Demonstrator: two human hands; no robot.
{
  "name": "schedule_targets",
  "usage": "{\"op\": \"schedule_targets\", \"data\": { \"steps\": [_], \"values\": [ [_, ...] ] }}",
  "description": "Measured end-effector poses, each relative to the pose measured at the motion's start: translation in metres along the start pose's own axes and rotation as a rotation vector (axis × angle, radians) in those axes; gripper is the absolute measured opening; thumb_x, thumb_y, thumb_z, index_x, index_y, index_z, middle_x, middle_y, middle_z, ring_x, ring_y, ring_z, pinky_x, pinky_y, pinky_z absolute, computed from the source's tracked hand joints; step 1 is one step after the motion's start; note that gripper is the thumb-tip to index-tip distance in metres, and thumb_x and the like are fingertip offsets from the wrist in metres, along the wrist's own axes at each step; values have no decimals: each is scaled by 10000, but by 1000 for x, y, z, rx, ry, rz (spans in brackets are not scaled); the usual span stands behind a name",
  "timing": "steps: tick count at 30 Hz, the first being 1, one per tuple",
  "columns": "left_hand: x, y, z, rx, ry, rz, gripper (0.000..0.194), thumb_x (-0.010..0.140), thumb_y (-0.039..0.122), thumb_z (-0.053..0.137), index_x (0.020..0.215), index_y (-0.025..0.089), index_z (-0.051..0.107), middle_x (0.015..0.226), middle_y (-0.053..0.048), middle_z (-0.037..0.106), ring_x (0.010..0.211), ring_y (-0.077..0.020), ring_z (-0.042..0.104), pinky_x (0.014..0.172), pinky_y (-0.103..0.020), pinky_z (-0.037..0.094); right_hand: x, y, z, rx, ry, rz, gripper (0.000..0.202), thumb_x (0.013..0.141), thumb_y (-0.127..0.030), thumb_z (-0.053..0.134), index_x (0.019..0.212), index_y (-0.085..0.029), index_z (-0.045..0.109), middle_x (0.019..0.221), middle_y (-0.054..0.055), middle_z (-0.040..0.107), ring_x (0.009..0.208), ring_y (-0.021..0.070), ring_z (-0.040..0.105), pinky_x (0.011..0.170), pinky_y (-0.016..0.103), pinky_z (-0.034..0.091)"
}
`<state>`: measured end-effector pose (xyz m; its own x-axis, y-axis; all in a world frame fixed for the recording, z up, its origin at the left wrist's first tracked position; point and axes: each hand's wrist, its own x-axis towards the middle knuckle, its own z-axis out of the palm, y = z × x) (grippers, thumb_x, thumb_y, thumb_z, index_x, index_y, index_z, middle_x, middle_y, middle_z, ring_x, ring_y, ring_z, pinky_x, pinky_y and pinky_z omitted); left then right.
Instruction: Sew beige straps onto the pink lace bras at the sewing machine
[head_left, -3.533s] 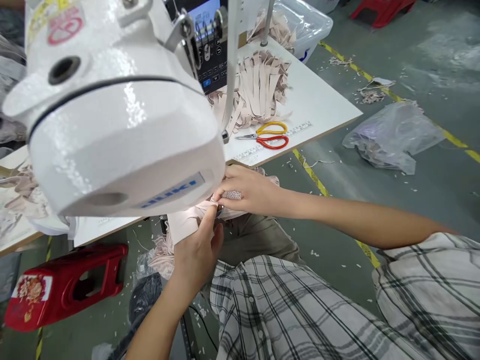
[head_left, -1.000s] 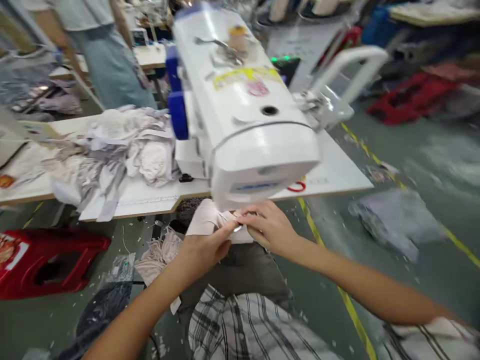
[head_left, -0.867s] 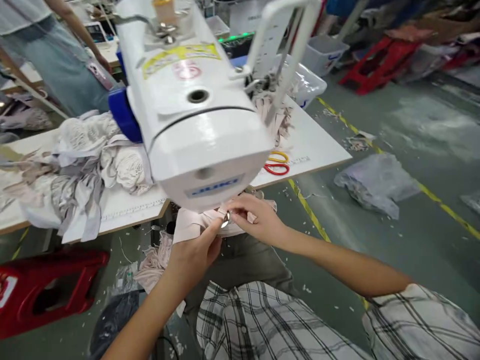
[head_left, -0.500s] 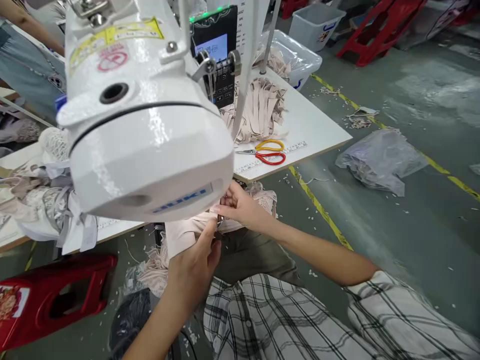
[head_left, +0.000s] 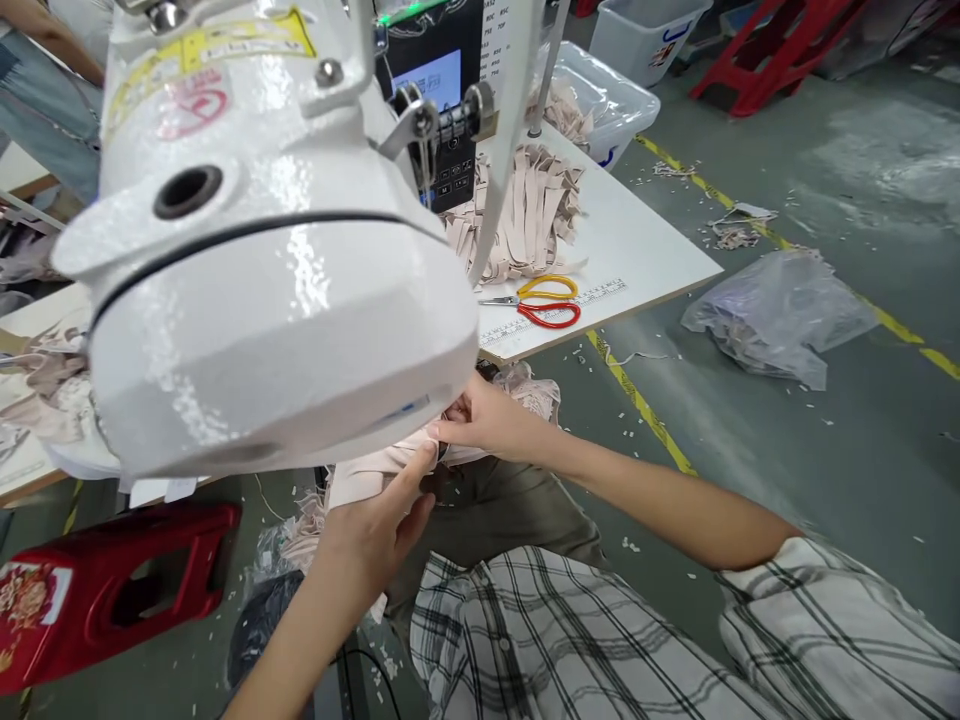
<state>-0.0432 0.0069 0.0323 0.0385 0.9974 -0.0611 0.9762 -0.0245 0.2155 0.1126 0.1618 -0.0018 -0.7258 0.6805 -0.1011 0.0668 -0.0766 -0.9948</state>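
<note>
A large white sewing machine head (head_left: 292, 350) fills the upper left and hides the needle area. Just under its front edge, my left hand (head_left: 375, 530) has its fingers on beige fabric (head_left: 364, 478), pressing or pinching it. Close beside it, my right hand (head_left: 487, 420) is closed, thumb and fingers pinched together at the fabric's edge. Its fingertips lie partly behind the machine, so what they grip is partly hidden. More beige lace fabric (head_left: 538, 392) hangs beyond the right hand.
On the white table (head_left: 645, 250) lie scissors (head_left: 551, 303) with yellow and red handles and a pile of beige strips (head_left: 532, 210). A control screen (head_left: 427, 85) stands behind. A red stool (head_left: 120, 590) is at lower left, a plastic bag (head_left: 780, 310) on the floor.
The view has shifted, so the machine head looks larger and lower and covers more of the fabric. Both hands stay at the fabric with little movement.
</note>
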Motion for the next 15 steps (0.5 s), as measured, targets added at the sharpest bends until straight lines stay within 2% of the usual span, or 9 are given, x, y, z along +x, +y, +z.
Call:
{"op": "schedule_targets", "data": {
  "steps": [4, 8, 12, 15],
  "values": [
    [4, -8, 2, 51, 21, 30, 481, 976, 304, 491, 1455, 352, 489, 881, -16, 743, 747, -171, 683, 670, -230, 496, 1, 8, -2, 27, -13, -47, 522, 780, -270, 678, 1230, -249, 414, 877, -38, 495, 669, 96, 483, 612, 243, 446],
    [4, 4, 2, 33, 11, -24, 511, 962, 297, 507, 1469, 345, 466, 945, -29, 747, 789, -191, 699, 650, -239, 504, 7, 17, -3, 120, 42, -93, 451, 870, -352, 605, 1274, -250, 433, 981, 10, 548, 829, 137, 572, 800, 306, 521],
    [1, 19, 5, -8, 14, -137, 544, 957, 310, 533, 1489, 339, 422, 1004, -24, 753, 792, -199, 712, 604, -243, 495, 22, 13, -3, -89, 138, -199, 403, 874, -341, 602, 1243, -208, 512, 1003, 42, 607, 826, 168, 590, 850, 367, 529],
    [2, 28, 7, -35, 47, -225, 561, 953, 330, 554, 1493, 331, 403, 1059, -21, 754, 808, -203, 717, 610, -252, 498, 34, 8, -3, -291, 166, -285, 337, 873, -314, 592, 1198, -234, 551, 841, 20, 605, 744, 192, 576, 767, 377, 538]
  ]
}}
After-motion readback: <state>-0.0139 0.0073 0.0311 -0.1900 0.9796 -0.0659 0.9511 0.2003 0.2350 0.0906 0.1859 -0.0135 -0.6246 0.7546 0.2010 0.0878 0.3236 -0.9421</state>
